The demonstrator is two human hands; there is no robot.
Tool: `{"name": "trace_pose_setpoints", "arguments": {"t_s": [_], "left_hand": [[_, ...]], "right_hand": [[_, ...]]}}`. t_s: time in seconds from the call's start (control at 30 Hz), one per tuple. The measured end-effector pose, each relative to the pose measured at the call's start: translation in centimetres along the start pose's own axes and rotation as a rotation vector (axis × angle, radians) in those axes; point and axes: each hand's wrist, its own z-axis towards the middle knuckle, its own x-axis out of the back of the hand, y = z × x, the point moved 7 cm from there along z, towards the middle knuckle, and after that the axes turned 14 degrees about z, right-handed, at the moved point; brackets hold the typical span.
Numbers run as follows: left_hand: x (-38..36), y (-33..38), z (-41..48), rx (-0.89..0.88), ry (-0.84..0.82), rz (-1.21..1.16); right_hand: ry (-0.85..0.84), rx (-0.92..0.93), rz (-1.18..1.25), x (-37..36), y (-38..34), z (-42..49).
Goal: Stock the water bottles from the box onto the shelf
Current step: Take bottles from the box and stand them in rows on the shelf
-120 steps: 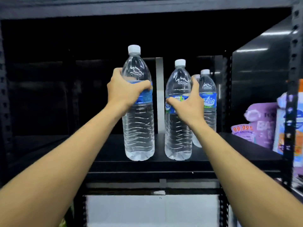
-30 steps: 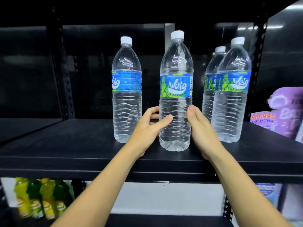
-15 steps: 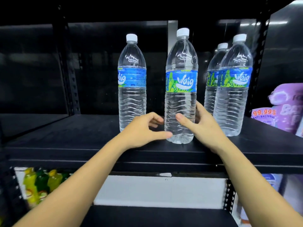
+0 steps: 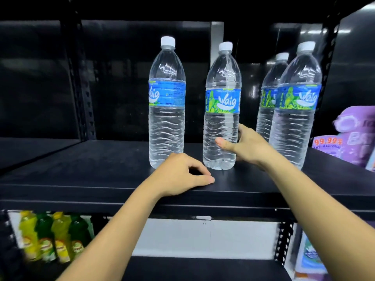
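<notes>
Several clear water bottles with blue-green labels and white caps stand upright on the black shelf (image 4: 81, 169). My right hand (image 4: 246, 148) holds the lower part of the middle bottle (image 4: 222, 110), thumb in front and fingers behind it. To its left stands another bottle (image 4: 166, 102), label turned sideways. Two more bottles (image 4: 297, 106) stand at the right, one behind the other. My left hand (image 4: 183, 175) rests on the shelf near its front edge, fingers loosely curled, holding nothing. The box is not in view.
A purple antibacterial refill pack (image 4: 353, 136) sits on the shelf at the far right. Yellow and green bottles (image 4: 50, 238) stand on the lower shelf at the left. Black perforated uprights (image 4: 81, 78) frame the bay.
My left hand has let go of the middle bottle and dropped back to the shelf's front edge. My right hand stays on that bottle. The camera has come closer.
</notes>
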Motion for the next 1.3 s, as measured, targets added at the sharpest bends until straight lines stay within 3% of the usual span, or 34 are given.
{"name": "trace_pose_setpoints", "arguments": {"t_s": [0.63, 1.03, 1.13, 1.2, 1.3], "left_hand": [[-0.6, -1.1, 0.4, -0.002, 0.022, -0.014], [-0.3, -0.7, 0.1, -0.01, 0.045, -0.036], [1.3, 0.0, -0.8, -0.009, 0.189, -0.112], [3.1, 0.4, -1.8, -0.012, 0.399, -0.175], [5.8, 0.3, -3.9, -0.043, 0.764, -0.07]], "right_hand": [[0.028, -0.16, -0.076, -2.6, 4.5, 8.2], [0.128, -0.109, -0.156, -2.6, 4.2, 6.6], [0.23, -0.078, -0.259, -2.4, 2.7, 5.1], [0.307, -0.001, -0.326, -2.1, 1.0, 3.9], [0.38, 0.158, -0.263, -2.2, -2.2, 2.0]]}}
